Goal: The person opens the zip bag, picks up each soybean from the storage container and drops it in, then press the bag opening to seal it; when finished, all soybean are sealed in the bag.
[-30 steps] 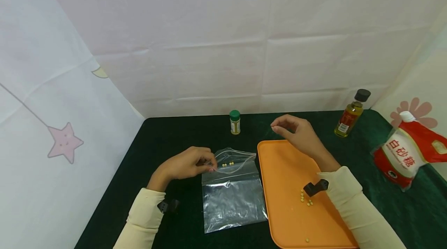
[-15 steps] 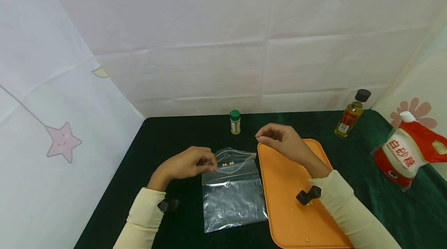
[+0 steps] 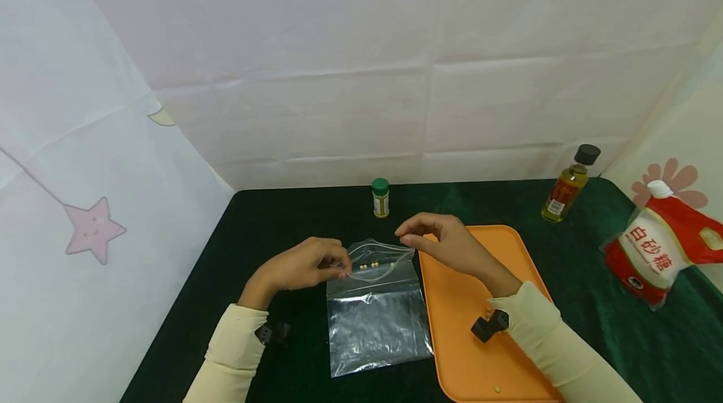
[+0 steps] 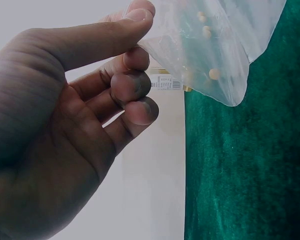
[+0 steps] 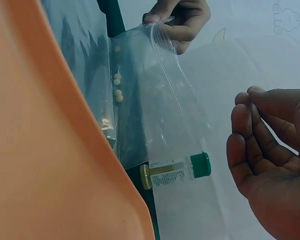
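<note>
My left hand [image 3: 307,263] pinches the edge of a clear zip-lock bag [image 3: 378,334] near its mouth, between thumb and forefinger. In the left wrist view its other fingers curl loosely below the bag's corner. Several yellow soybeans [image 5: 118,95] lie inside the bag, below the zip strip. Over the bag's right corner hovers my right hand [image 3: 446,243], fingers gently bent, with thumb and forefinger tips close together. No bean shows between those fingertips in the right wrist view. One soybean [image 3: 392,263] shows in the bag just below them.
The orange tray [image 3: 452,327] lies right of the bag, with a loose soybean [image 3: 498,389] near its front. Behind stands a green-capped spice jar [image 3: 381,198]. An oil bottle [image 3: 567,186] and a red-and-white sugar pouch [image 3: 649,243] are at the right.
My right hand has moved left and down from above the tray to the bag's mouth. The bean at its fingertips is gone, and another shows in the bag. The left hand stays put.
</note>
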Demonstrator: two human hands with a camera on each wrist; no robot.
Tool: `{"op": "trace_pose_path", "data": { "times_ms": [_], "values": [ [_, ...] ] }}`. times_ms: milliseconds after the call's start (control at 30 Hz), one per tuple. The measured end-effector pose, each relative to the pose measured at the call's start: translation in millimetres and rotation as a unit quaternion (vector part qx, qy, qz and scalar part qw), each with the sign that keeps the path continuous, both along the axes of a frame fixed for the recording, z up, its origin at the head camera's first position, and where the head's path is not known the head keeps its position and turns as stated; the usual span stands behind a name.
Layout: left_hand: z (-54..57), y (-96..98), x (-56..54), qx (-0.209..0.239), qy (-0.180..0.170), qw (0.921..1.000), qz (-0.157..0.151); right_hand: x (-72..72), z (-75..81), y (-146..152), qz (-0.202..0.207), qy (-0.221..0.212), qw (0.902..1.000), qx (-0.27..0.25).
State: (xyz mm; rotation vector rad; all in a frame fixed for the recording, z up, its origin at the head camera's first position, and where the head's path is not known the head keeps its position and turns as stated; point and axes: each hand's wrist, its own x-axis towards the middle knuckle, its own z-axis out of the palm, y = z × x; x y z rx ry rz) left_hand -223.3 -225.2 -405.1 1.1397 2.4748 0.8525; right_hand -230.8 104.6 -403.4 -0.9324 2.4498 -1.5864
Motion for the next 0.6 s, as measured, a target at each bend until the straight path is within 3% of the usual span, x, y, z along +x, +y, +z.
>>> {"op": "trace_pose_path", "data": {
  "times_ms": [167, 400, 600],
  "values": [
    [0.7, -0.1, -0.5, 0.001, -0.001, 1.0000, -0.002, -5.6, -3.3, 5, -0.008, 0.017, 0.9998, 0.001],
    [-0.3, -0.3, -0.4, 0.006, -0.003, 1.0000, -0.004, -2.1, 11.7, 15, -0.028, 0.072, 0.9966, 0.028],
    [-0.8, -1.1, -0.7, 0.006, 0.000, 1.0000, -0.007, 7.5, 39.0, 31, -0.040, 0.161, 0.9788, 0.119]
  ]
}}
